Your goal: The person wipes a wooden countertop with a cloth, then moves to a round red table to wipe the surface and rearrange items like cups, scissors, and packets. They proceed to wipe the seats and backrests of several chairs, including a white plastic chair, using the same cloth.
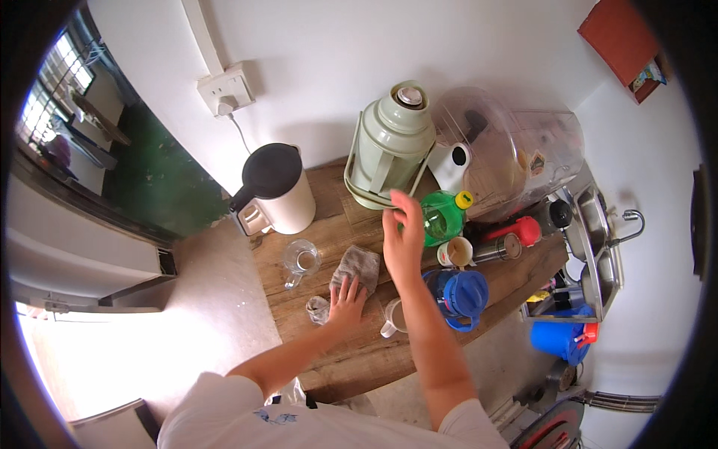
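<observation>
My left hand (347,302) lies with its fingers spread on a crumpled grey cloth (357,268), pressing it onto the wooden table (314,358). Raised over the table, my right hand (404,238) has its fingers loosely bent and apart, with nothing visible in them. Its fingertips overlap the lower front of a pale green thermos flask (390,142); I cannot tell whether they touch it. A clear glass mug (302,259) stands left of the cloth. Partly behind my right forearm are a white mug (393,317) and a blue-lidded jug (465,296).
A white kettle (289,202) with a black lid stands at the back left. Right of the thermos are a green bottle (440,218), a cup (456,253), a red-capped flask (519,232) and a transparent plastic cover (516,150). A metal sink (595,224) lies beyond the table's right end.
</observation>
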A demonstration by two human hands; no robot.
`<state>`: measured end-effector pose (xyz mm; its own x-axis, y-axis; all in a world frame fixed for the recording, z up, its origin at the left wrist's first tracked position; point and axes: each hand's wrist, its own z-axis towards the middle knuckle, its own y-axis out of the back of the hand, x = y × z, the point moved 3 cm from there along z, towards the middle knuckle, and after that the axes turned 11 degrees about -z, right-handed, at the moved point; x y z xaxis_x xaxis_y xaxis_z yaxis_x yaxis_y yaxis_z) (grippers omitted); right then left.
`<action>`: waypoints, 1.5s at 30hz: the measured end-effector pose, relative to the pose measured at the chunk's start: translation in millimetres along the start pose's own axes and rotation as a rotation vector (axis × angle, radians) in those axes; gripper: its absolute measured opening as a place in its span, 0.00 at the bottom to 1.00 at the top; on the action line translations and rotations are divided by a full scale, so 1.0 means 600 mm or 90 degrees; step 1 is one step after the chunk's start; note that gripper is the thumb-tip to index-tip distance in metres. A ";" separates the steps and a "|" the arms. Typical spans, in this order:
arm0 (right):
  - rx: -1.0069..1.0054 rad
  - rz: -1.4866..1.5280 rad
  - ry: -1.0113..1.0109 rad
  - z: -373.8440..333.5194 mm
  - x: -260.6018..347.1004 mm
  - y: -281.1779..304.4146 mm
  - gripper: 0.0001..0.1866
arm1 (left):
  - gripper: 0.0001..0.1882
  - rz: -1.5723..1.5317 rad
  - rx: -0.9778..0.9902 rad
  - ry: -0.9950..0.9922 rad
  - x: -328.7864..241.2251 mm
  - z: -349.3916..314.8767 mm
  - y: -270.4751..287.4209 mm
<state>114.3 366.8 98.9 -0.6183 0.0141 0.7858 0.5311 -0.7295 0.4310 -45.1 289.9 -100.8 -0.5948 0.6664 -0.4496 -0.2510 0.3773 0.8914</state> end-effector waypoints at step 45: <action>0.147 -0.401 -0.095 0.174 -0.109 -0.016 0.37 | 0.18 -0.515 -0.432 -0.059 0.069 0.532 0.501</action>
<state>210.0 444.2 89.8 -0.7721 0.4940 0.3997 0.2162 -0.3873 0.8963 98.5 636.5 130.5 -0.0064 0.4344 -0.9007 -0.9373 0.3111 0.1567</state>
